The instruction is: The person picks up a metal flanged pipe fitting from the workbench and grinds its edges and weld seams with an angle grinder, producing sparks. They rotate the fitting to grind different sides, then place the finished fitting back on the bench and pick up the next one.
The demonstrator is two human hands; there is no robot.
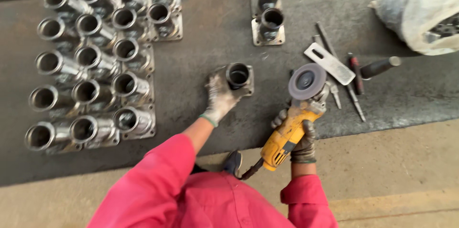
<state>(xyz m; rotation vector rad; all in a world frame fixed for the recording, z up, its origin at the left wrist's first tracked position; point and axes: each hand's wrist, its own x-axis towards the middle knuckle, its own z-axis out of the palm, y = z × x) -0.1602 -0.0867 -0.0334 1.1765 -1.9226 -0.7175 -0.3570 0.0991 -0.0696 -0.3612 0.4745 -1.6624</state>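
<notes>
My left hand (218, 99), in a dirty white glove, grips a short steel tube welded on a square base plate (238, 75) that stands on the dark metal floor plate (201, 51). My right hand (300, 138), in a dark glove, holds a yellow angle grinder (285, 135) by its body. The grinder's grey disc (307, 81) faces up, just right of the tube fitting and apart from it. Pink sleeves cover both arms.
Several finished-looking tube fittings (98, 60) stand in rows at the left. Two more (268, 15) stand at the top centre. Loose tools, a flat perforated plate (330, 64) and a black-handled tool (377, 67) lie at the right. A white sack (420, 12) sits top right.
</notes>
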